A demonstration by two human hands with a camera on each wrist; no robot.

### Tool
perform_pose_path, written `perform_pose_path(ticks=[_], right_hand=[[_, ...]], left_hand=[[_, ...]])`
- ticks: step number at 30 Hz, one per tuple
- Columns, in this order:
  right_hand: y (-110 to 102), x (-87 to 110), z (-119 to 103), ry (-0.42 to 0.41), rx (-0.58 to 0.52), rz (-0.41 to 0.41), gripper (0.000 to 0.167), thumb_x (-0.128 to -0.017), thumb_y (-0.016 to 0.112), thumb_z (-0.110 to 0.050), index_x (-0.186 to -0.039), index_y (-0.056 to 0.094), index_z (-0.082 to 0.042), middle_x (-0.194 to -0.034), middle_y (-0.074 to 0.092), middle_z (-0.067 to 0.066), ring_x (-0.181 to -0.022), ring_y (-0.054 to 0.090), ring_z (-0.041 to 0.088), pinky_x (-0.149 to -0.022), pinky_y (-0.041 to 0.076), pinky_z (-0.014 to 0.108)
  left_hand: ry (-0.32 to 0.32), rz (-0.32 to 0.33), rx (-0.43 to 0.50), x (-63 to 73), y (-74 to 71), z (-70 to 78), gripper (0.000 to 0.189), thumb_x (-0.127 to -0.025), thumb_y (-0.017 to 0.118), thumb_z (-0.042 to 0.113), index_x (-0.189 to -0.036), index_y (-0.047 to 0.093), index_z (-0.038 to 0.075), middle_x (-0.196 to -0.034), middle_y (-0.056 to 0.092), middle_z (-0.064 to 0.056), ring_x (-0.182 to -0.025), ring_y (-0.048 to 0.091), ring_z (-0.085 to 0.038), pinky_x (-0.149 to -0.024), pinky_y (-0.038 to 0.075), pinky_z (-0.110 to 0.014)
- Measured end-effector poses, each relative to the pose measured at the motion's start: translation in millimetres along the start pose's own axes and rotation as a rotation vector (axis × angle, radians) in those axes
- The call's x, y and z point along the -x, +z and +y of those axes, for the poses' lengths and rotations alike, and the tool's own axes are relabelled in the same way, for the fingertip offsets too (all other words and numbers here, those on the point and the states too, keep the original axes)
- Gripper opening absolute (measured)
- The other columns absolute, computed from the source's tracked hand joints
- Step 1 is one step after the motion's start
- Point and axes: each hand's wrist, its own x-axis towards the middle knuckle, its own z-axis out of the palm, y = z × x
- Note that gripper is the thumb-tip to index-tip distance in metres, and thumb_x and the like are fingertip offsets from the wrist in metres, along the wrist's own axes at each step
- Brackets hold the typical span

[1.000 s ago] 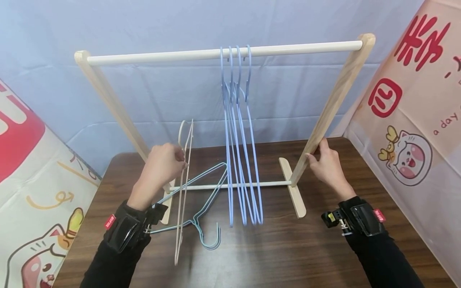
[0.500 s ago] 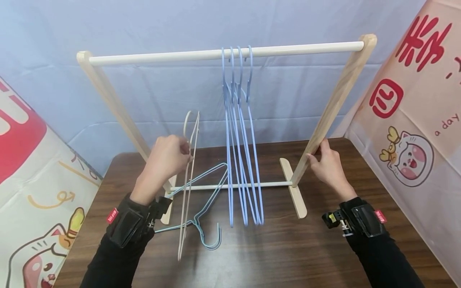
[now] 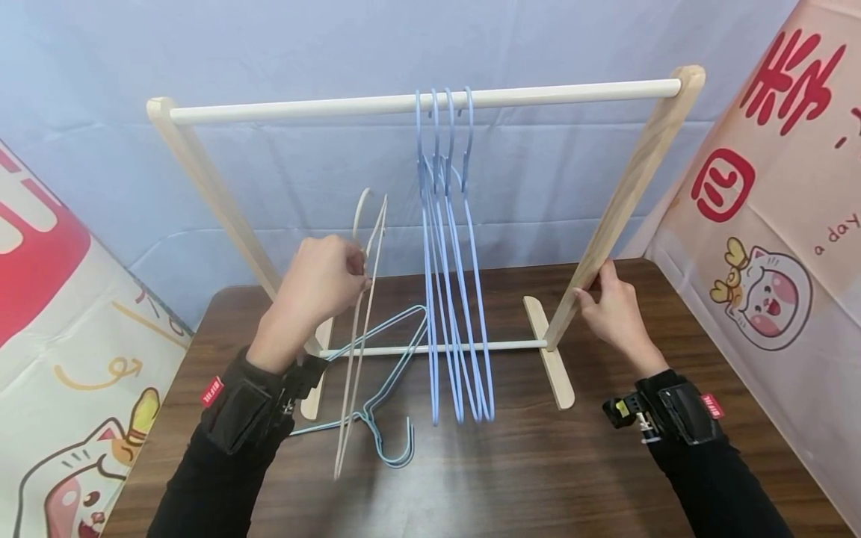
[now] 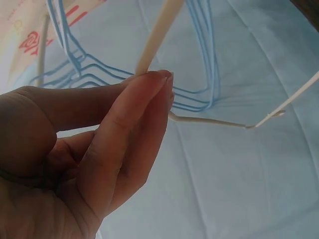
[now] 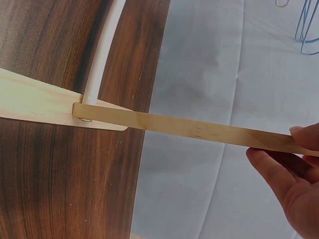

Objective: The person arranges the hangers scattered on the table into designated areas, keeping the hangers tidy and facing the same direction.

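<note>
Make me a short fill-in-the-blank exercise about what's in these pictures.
The left hand pinches a cream ____.
The right hand holds a rack upright made of ____.
Blue hangers hooked over the top rail number ____.
The tabletop is dark ____.

Missing words: hanger; wood; four; brown.

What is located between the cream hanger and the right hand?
In the head view, between the cream hanger and the right hand come the hanging blue hangers and the upright this hand grips, plus, lower down, part of the teal hangers.
</note>
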Motion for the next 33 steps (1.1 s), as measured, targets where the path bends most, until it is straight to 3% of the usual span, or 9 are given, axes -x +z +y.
perform_pose_path(ticks=[14, 26, 33], right_hand=[[0.3, -0.5, 0.0, 0.031, 0.006, -0.003, 0.036, -0.085, 0.055, 0.003, -0.115, 0.037, 0.011, -0.092, 0.055, 0.033, -0.081, 0.057, 0.045, -0.059, 0.043, 0.047], [-0.4, -0.1, -1.4, 0.035, -0.001, -0.016, 0.038, -0.085, 0.055, 0.003, -0.117, 0.036, 0.011, -0.094, 0.055, 0.034, -0.081, 0.057, 0.045, -0.058, 0.043, 0.045], [-0.7, 0.0, -1.7, 0.04, 0.005, -0.015, 0.038, -0.085, 0.055, 0.003, -0.118, 0.036, 0.011, -0.093, 0.055, 0.033, -0.08, 0.057, 0.045, -0.058, 0.043, 0.045]], left_hand=[[0.0, 0.004, -0.002, -5.2, -16.8, 19.8, 0.005, -0.076, 0.065, 0.006, -0.072, 0.066, 0.003, -0.075, 0.068, -0.007, -0.073, 0.06, -0.027, -0.062, 0.046, -0.035], [0.011, 0.024, 0.007, -6.7, -27.7, 30.9, 0.008, -0.078, 0.065, 0.005, -0.07, 0.065, 0.004, -0.069, 0.065, -0.006, -0.067, 0.055, -0.023, -0.059, 0.042, -0.032], [0.016, 0.011, 0.01, -9.3, -35.5, 40.0, 0.007, -0.079, 0.064, 0.006, -0.073, 0.066, 0.003, -0.071, 0.067, -0.006, -0.069, 0.059, -0.023, -0.061, 0.044, -0.032]])
